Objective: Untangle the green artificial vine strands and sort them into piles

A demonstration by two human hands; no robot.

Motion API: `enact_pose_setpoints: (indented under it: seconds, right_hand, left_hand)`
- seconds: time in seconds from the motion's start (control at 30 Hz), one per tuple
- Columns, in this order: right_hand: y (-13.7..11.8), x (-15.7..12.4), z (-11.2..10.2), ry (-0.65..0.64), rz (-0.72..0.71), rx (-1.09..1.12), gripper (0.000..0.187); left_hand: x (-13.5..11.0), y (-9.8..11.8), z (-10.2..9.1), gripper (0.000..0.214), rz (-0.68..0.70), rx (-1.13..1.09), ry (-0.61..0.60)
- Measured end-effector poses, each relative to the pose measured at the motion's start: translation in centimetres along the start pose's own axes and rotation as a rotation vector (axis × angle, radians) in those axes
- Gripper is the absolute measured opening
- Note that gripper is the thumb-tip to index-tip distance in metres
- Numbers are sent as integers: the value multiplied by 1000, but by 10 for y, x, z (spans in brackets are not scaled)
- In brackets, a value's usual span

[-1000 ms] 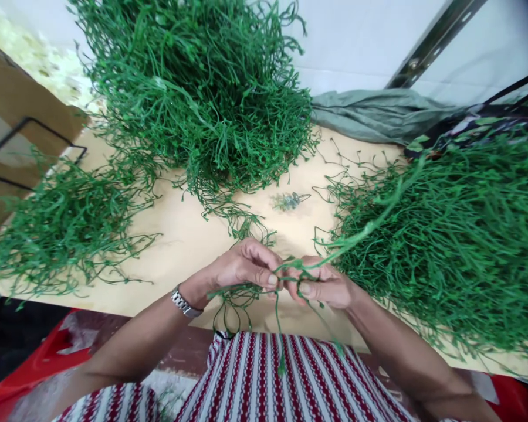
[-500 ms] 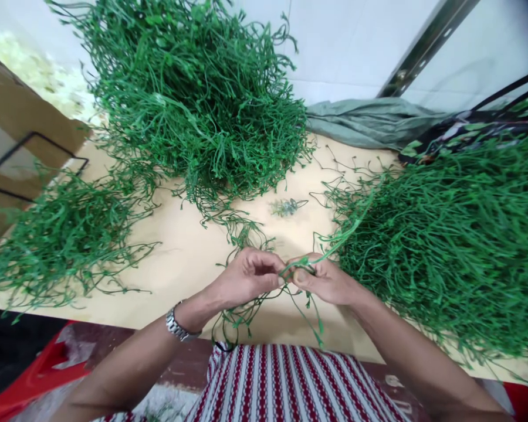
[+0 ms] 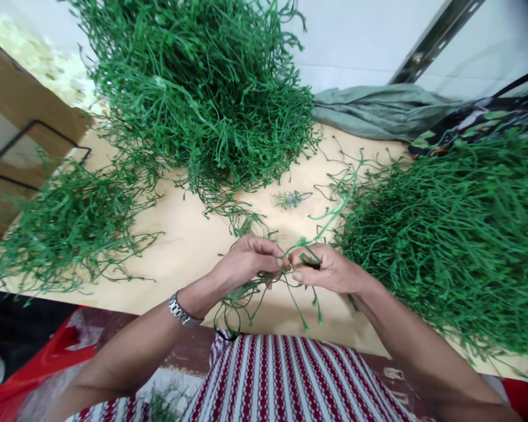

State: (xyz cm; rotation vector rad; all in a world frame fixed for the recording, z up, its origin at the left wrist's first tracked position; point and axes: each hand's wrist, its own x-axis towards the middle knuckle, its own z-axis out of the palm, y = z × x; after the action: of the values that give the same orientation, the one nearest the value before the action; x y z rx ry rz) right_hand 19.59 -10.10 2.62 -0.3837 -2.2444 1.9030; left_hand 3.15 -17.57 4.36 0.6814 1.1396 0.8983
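Observation:
My left hand (image 3: 256, 262) is closed, its thumb and forefinger pinching a thin green plastic plant stem (image 3: 333, 217) that slants up and away to the right. Close against it, my right hand (image 3: 330, 269) is closed too, with a few green stems between thumb and curled fingers. Loose stems (image 3: 242, 302) with small bud-like tips dangle below both hands, over the table's near edge. The fingertips nearly meet, so exactly where the stems join or cross is hidden.
A tall heap of green stems (image 3: 202, 111) stands at the back, a wide one (image 3: 449, 234) on the right, a smaller pile (image 3: 79, 223) on the left. A cardboard box (image 3: 26, 105) with a black wire frame (image 3: 9, 146), a greenish cloth (image 3: 378, 111) and a small sprig (image 3: 289, 200) lie around.
The long stem now stands more upright and bends away from the right pile. My fingertips have shifted slightly, both hands staying closed. The whole view has tilted a little.

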Motion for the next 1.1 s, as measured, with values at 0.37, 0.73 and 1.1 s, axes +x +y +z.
enact_pose_setpoints:
  seconds: [0.37, 0.73, 1.1]
  right_hand:
    - [1, 0, -8, -122, 56, -172, 15]
    - [-12, -2, -1, -183, 20, -301, 27]
    - [-44, -24, -35, -14, -11, -691, 32]
  left_hand:
    - [-5, 1, 0, 11, 202, 273, 6]
    - [-12, 16, -2, 19, 214, 634, -276]
    - [-5, 37, -26, 12, 185, 409, -87]
